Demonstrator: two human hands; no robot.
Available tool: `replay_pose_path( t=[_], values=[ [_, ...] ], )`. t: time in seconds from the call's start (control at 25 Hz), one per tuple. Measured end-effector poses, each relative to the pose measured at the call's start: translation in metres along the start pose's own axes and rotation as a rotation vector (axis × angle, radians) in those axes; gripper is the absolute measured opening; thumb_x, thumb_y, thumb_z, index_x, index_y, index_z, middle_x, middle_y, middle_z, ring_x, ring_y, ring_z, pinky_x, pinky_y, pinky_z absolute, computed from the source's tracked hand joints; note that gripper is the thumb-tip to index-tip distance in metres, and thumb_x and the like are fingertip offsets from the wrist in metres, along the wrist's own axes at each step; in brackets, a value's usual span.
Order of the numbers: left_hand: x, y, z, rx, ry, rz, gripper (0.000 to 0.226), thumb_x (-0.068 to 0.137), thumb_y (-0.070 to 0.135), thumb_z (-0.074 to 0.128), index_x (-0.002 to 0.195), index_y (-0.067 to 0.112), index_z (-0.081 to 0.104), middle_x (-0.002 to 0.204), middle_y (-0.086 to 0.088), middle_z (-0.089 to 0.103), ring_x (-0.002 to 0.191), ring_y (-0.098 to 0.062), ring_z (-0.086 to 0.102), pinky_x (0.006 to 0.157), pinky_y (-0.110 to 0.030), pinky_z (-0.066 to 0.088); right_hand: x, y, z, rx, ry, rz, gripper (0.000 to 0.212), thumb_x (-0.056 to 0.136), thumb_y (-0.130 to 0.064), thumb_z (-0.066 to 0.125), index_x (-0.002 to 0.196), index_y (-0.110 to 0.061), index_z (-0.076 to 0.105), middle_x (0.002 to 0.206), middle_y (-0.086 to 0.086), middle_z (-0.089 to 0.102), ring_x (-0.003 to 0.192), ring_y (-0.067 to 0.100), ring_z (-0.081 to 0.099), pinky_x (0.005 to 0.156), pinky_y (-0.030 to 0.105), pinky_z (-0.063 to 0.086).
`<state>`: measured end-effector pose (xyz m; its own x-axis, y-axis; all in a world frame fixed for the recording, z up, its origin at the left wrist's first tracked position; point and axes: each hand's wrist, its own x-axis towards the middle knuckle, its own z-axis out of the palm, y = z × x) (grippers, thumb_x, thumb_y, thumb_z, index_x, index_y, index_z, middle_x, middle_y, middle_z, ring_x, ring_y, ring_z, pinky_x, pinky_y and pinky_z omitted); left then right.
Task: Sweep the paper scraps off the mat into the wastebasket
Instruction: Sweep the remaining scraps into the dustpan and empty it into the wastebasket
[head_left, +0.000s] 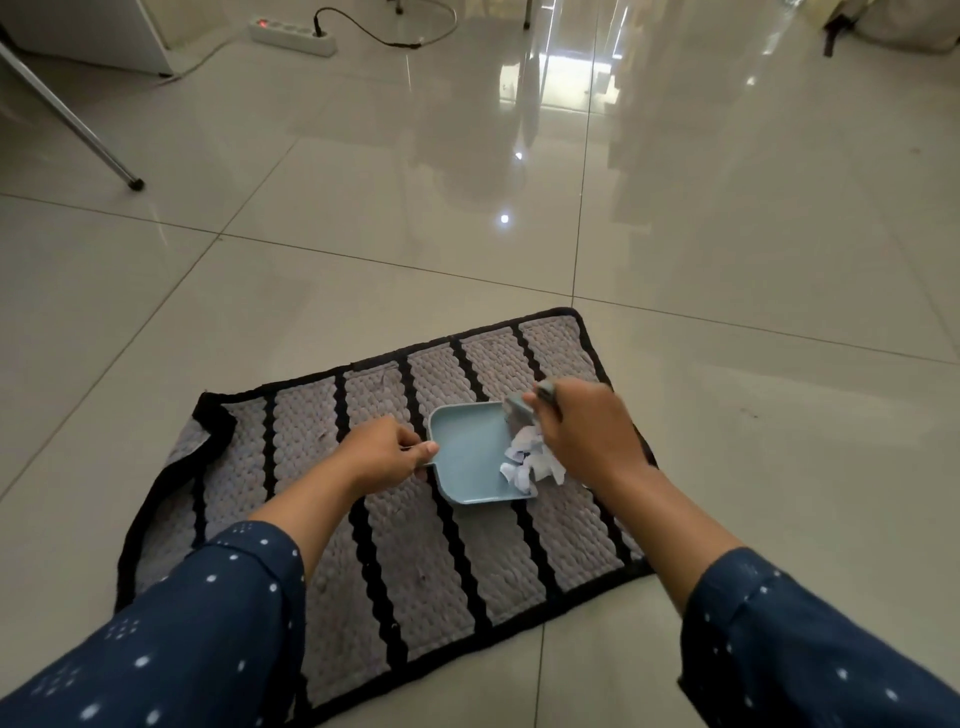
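A grey mat (405, 540) with black stripes and a black border lies on the tiled floor. On it rests a light blue dustpan (470, 452), and my left hand (382, 454) grips its short handle at the pan's left side. White paper scraps (530, 465) are bunched at the pan's open right edge, partly on the pan. My right hand (582, 431) is closed around a small grey brush (519, 410), blurred, just above the scraps. No wastebasket is in view.
Glossy beige tiles surround the mat. A slanted metal furniture leg (78, 124) stands at the far left. A white power strip (291, 34) with a black cable lies at the back. The mat's left corner is folded over.
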<state>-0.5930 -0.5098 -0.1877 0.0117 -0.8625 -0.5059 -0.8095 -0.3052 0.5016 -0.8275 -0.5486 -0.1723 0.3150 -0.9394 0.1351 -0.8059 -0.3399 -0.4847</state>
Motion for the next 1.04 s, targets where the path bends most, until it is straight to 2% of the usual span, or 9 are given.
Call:
replay_pose_path(
  t=[0.12, 0.16, 0.24, 0.4, 0.48, 0.6, 0.72, 0.88, 1.04],
  values=[
    [-0.001, 0.004, 0.008, 0.030, 0.007, 0.015, 0.038, 0.094, 0.044, 0.053, 0.068, 0.022, 0.070, 0.058, 0.007, 0.058, 0.056, -0.008, 0.051, 0.053, -0.025, 0.036, -0.009, -0.002, -0.005, 0.076, 0.021, -0.009, 0.030, 0.095, -0.029, 0.057, 0.073, -0.012, 0.068, 0.057, -0.004, 0.063, 0.047, 0.010, 0.055, 0.045, 0.022, 0.044],
    [-0.002, 0.004, 0.010, 0.018, 0.001, 0.015, 0.037, 0.094, 0.044, 0.053, 0.068, 0.023, 0.070, 0.062, 0.006, 0.062, 0.060, -0.010, 0.055, 0.056, -0.026, 0.040, -0.007, 0.005, -0.014, 0.105, 0.033, 0.029, 0.028, 0.095, -0.029, 0.057, 0.075, -0.014, 0.069, 0.056, -0.005, 0.062, 0.043, 0.005, 0.053, 0.042, 0.014, 0.041],
    [-0.005, 0.004, 0.014, 0.000, -0.007, 0.003, 0.036, 0.093, 0.044, 0.053, 0.070, 0.023, 0.070, 0.074, 0.000, 0.070, 0.073, -0.017, 0.063, 0.067, -0.031, 0.047, -0.004, 0.024, -0.035, 0.072, 0.090, 0.115, 0.029, 0.096, -0.028, 0.057, 0.072, -0.015, 0.067, 0.053, -0.007, 0.058, 0.041, 0.004, 0.050, 0.038, 0.013, 0.036],
    [-0.011, 0.005, 0.025, -0.028, 0.006, -0.018, 0.036, 0.093, 0.044, 0.054, 0.075, 0.020, 0.075, 0.072, 0.002, 0.069, 0.071, -0.015, 0.063, 0.066, -0.030, 0.047, -0.026, 0.026, -0.031, -0.034, 0.086, 0.161, 0.032, 0.096, -0.030, 0.055, 0.070, -0.013, 0.064, 0.056, -0.002, 0.057, 0.048, 0.017, 0.053, 0.048, 0.029, 0.042],
    [-0.013, 0.008, 0.032, -0.049, 0.010, -0.028, 0.034, 0.093, 0.043, 0.054, 0.083, 0.020, 0.076, 0.078, 0.004, 0.071, 0.074, -0.011, 0.063, 0.068, -0.029, 0.047, -0.042, 0.004, -0.014, -0.030, 0.089, 0.097, 0.032, 0.095, -0.027, 0.057, 0.066, -0.015, 0.057, 0.057, -0.004, 0.050, 0.048, 0.018, 0.045, 0.050, 0.028, 0.034],
    [-0.017, 0.011, 0.038, -0.077, 0.029, -0.040, 0.034, 0.093, 0.042, 0.054, 0.079, 0.021, 0.075, 0.070, 0.010, 0.067, 0.065, -0.006, 0.059, 0.059, -0.024, 0.041, -0.046, -0.006, -0.007, -0.001, 0.107, 0.065, 0.033, 0.095, -0.025, 0.058, 0.064, -0.016, 0.053, 0.056, -0.005, 0.049, 0.046, 0.016, 0.043, 0.047, 0.027, 0.031],
    [-0.019, 0.011, 0.039, -0.107, 0.041, -0.057, 0.034, 0.094, 0.041, 0.054, 0.081, 0.019, 0.076, 0.068, 0.010, 0.066, 0.065, -0.006, 0.059, 0.062, -0.026, 0.043, -0.021, 0.003, -0.018, 0.085, 0.092, 0.099, 0.031, 0.096, -0.028, 0.056, 0.070, -0.011, 0.064, 0.057, -0.002, 0.060, 0.047, 0.014, 0.051, 0.046, 0.030, 0.044],
    [-0.020, 0.012, 0.037, -0.078, 0.076, -0.104, 0.040, 0.094, 0.042, 0.052, 0.066, 0.021, 0.070, 0.057, 0.007, 0.059, 0.058, -0.009, 0.053, 0.057, -0.027, 0.039, 0.013, 0.011, -0.026, 0.105, -0.003, 0.123, 0.018, 0.094, -0.025, 0.060, 0.096, -0.016, 0.075, 0.079, 0.005, 0.071, 0.063, 0.017, 0.056, 0.063, 0.031, 0.050],
    [-0.017, 0.011, 0.038, -0.081, 0.060, -0.110, 0.036, 0.094, 0.042, 0.053, 0.081, 0.017, 0.075, 0.077, 0.001, 0.070, 0.074, -0.014, 0.062, 0.071, -0.031, 0.048, -0.012, 0.002, -0.014, 0.018, -0.133, 0.010, 0.023, 0.094, -0.030, 0.058, 0.089, -0.014, 0.074, 0.076, 0.001, 0.072, 0.065, 0.015, 0.063, 0.069, 0.037, 0.056]
  ],
)
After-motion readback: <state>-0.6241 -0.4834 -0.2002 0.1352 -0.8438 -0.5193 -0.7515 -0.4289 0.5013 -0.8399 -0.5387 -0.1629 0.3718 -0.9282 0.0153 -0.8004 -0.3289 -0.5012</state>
